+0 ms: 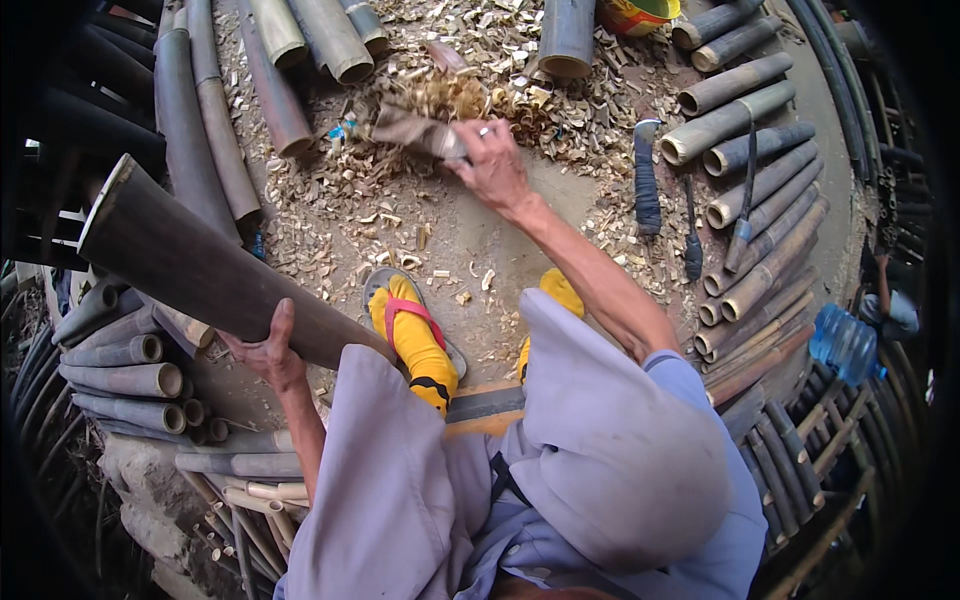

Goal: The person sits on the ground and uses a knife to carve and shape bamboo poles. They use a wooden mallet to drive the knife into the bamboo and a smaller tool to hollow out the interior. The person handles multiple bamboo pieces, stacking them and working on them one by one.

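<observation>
A thick dark bamboo tube (pixel 220 265) slants from the far left, its pale cut end raised, down to my knee. My left hand (pixel 270 350) is closed around its underside near the lower end, thumb up along the wall and other fingers partly hidden. My right hand (pixel 490 165), with a ring on one finger, reaches forward over the wood chips (pixel 350 180) on the ground. It is closed on a broad flat blade-like tool (pixel 415 132), grey-brown and blurred by motion; its handle is hidden in the hand. The tool is apart from the bamboo tube.
A black-wrapped tool (pixel 647 180) and a thin dark-handled tool (pixel 692 235) lie on the right. Cut bamboo tubes (pixel 735 120) line the right side; more bamboo (pixel 125 380) is stacked left. A blue water jug (pixel 842 345) stands far right. My sandalled foot (pixel 415 330) is in front.
</observation>
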Demonstrator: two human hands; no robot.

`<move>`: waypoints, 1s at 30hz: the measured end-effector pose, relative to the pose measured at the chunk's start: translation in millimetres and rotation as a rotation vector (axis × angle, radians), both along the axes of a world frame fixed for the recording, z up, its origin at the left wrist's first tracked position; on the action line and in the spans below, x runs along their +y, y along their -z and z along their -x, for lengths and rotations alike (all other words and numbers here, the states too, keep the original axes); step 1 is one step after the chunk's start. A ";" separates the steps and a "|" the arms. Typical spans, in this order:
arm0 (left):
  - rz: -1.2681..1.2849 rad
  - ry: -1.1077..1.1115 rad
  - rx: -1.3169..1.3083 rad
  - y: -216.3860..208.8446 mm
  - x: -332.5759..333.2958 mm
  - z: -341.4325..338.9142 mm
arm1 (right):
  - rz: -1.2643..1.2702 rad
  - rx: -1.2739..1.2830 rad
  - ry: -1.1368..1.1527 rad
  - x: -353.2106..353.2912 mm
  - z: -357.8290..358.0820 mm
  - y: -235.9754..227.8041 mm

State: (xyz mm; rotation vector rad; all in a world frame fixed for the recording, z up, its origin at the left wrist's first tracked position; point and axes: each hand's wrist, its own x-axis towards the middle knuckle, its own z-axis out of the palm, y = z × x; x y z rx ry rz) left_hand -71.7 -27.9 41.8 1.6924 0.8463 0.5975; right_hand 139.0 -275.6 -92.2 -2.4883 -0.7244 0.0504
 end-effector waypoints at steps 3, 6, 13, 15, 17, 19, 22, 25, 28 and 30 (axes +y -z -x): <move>-0.043 0.002 -0.009 4.6 2.7 6.8 | -0.129 -0.069 -0.044 -34.8 7.2 -25.9; -0.046 -0.008 -0.024 -3.0 1.6 10.4 | -0.023 0.092 -0.024 -104.3 52.0 -32.5; 0.039 -0.019 -0.134 -11.1 -10.1 3.6 | -0.070 0.488 0.853 -186.7 223.7 -91.3; 0.182 -0.043 -0.164 -21.2 -22.5 5.7 | -0.084 0.554 0.937 -187.0 267.8 -89.7; 0.205 -0.020 -0.166 -26.5 -31.2 2.5 | -0.085 0.608 0.876 -187.7 304.2 -81.1; 0.197 0.013 -0.155 -29.1 -36.8 -3.6 | -0.049 0.453 0.621 -199.7 319.7 -81.9; 0.140 0.007 -0.158 -34.1 -33.9 5.3 | -0.021 0.343 0.171 -208.7 294.9 -75.5; 0.114 0.050 -0.136 -25.9 -29.3 4.6 | 0.134 0.395 -0.181 -222.0 278.0 -52.3; 0.087 0.064 -0.137 -22.7 -21.8 1.5 | 0.242 0.180 -0.442 -254.2 242.8 -35.8; 0.073 0.061 -0.131 -21.6 -20.4 3.1 | 0.226 0.035 -0.434 -262.3 199.7 -18.7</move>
